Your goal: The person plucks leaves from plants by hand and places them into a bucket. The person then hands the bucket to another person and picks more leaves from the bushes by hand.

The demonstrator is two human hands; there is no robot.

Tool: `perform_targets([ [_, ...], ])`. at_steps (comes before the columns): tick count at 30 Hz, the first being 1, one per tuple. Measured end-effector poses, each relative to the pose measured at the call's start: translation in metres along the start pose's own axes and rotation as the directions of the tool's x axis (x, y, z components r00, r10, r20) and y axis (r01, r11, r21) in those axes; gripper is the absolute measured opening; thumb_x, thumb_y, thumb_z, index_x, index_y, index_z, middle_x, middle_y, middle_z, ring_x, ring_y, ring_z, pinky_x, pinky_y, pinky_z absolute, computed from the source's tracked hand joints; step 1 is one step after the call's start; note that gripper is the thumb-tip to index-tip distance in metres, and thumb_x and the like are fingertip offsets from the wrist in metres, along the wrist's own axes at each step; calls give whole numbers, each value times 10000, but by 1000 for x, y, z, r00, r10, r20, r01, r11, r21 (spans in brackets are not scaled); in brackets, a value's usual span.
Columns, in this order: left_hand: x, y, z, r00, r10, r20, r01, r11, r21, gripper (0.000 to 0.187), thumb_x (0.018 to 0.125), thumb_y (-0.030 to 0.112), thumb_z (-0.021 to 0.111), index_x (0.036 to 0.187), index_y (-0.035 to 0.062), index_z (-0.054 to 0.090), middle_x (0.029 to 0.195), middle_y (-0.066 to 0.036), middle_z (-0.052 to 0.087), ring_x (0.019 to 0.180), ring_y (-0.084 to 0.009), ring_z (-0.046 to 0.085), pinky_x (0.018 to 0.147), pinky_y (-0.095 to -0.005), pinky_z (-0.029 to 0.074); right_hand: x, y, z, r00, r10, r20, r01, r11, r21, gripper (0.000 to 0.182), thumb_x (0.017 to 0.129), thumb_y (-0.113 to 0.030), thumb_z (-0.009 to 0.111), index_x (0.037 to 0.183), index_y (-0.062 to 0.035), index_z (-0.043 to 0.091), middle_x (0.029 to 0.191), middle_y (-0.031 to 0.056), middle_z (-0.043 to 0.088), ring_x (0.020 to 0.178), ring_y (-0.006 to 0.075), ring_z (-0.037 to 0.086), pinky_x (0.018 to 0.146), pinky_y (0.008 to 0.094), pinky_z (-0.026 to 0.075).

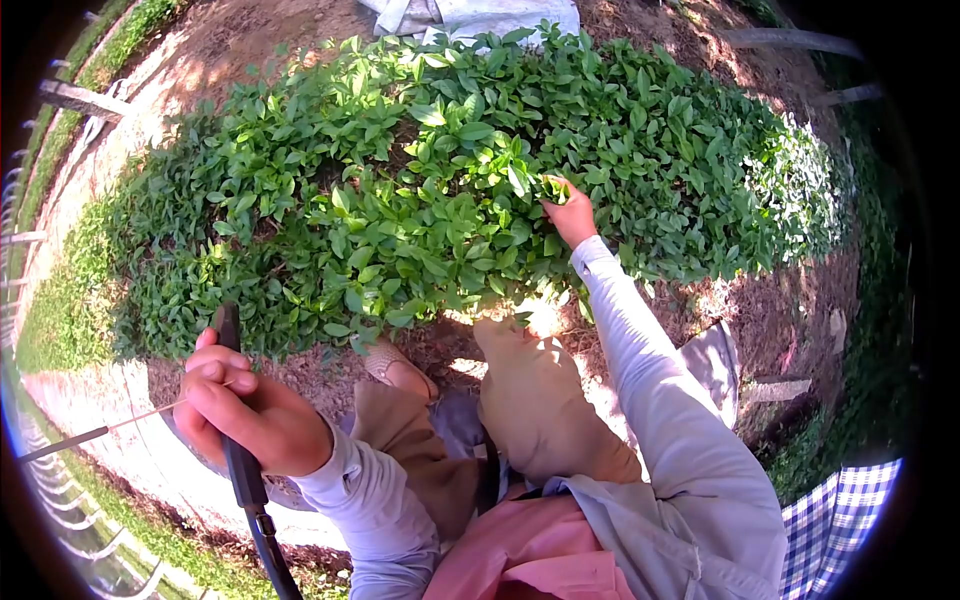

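My left hand (pixel 255 410) is raised at the lower left, its fingers closed on a thin stick (pixel 140 417). The stick is pale and narrow near the fingers and has a thicker dark far end, like an incense stick. A black strap (pixel 242 475) with a buckle runs lengthwise past the same hand, which covers its middle part. Farther forward, my right hand (pixel 572 213) reaches into a bed of leafy green plants (pixel 430 220). Its thumb and forefinger close around a light green leafy shoot (pixel 550 188), partly covered by the fingers.
Whitish sheeting (pixel 500 15) lies beyond the plants. A shoe (pixel 385 362) and a bent knee (pixel 540 400) sit at the bed's near edge. Grey cloth (pixel 712 370) lies on the soil at right, above blue checked cloth (pixel 845 520). A post (pixel 85 98) stands at upper left.
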State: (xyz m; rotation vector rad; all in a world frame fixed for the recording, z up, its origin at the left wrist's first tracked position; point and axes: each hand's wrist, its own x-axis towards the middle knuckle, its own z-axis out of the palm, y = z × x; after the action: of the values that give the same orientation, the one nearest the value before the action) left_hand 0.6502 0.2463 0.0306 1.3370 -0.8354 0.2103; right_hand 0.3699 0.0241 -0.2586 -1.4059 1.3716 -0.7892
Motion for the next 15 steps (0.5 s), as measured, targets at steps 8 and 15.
perform_targets([
  [8,-3,-6,5,997,10,79,-10,1000,1,138,927,65,417,798,22,436,634,-27,346,613,-133,394,873,-422,438,-49,-45,-22,721,467,512,-688,572,447,151,823,-127,675,929,-54,597,807,37,605,592,105,520,470,219,427],
  [15,-7,2,15,1000,5,24,-6,999,47,168,922,71,398,761,29,409,598,-25,329,610,-150,413,842,-434,435,-36,-15,-73,844,535,33,-381,556,739,182,849,-158,649,981,-44,597,854,35,607,630,111,545,519,222,474],
])
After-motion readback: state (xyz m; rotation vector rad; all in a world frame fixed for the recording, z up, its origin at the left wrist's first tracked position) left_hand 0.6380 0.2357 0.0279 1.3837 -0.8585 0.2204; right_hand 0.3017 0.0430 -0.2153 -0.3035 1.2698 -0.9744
